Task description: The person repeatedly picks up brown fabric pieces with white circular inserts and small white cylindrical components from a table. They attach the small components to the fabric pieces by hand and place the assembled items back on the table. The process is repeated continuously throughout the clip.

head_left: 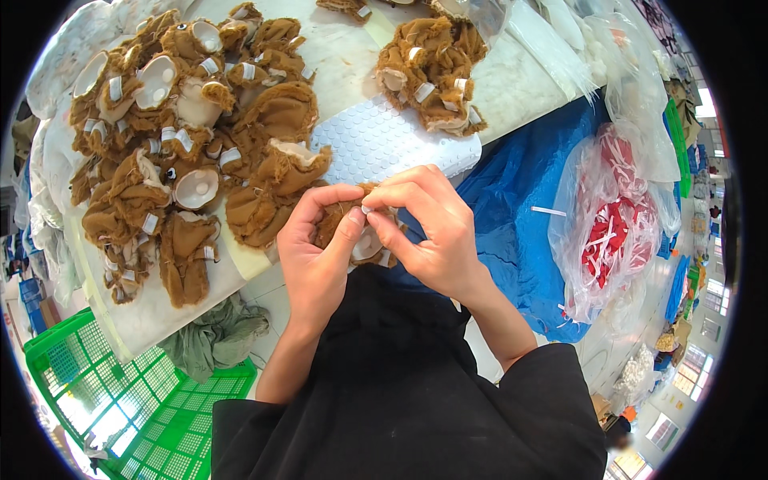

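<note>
Close to my body, a brown plush toy piece [370,246] with a pale patch is held up between both hands. My left hand [318,240] is closed on its left side, thumb and forefinger pressing near the top edge. With thumb and forefinger, my right hand [428,228] pinches a small white piece [366,210] against the plush; its exact kind is too small to make out. Much of the plush is hidden behind my fingers. Just beyond my hands lies a pale, bumpy mat [372,148] on the table.
Many similar brown plush pieces [192,104] with white tags pile up at left, and a smaller heap [428,72] lies at the far middle. Right of the table [528,104] are blue sheeting [520,232] and a clear bag [612,232] with red contents. A green crate [144,400] stands lower left.
</note>
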Tool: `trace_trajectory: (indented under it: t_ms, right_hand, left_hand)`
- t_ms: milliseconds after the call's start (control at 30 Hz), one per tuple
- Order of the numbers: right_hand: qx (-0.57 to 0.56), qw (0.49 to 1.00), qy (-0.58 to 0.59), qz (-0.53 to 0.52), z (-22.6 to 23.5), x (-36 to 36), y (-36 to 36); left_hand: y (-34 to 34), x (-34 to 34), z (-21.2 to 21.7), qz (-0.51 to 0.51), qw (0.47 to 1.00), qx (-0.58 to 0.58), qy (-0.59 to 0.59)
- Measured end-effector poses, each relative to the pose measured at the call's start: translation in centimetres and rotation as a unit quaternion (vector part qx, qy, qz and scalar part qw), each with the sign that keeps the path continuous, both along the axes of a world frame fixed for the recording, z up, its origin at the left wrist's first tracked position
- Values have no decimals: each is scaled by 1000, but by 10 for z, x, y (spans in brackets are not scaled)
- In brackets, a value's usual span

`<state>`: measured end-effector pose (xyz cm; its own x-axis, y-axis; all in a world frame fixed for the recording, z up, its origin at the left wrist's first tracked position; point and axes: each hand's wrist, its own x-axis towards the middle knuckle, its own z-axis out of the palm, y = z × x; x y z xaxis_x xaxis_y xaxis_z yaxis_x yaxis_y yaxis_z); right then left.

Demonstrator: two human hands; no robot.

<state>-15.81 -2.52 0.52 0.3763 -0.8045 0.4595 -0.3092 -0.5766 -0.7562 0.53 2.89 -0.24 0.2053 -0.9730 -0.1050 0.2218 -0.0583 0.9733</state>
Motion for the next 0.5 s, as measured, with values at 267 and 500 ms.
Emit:
trace_trajectory:
  t_ms: [267, 500]
  right_hand:
    - [3, 1000, 3, -4, 0, 0, 2]
    - [7, 1000, 3, -7, 1, 0, 4]
  left_hand:
    - [2, 0, -1, 6, 1000, 3, 15]
    - [1, -1, 2, 10, 1000, 7, 16]
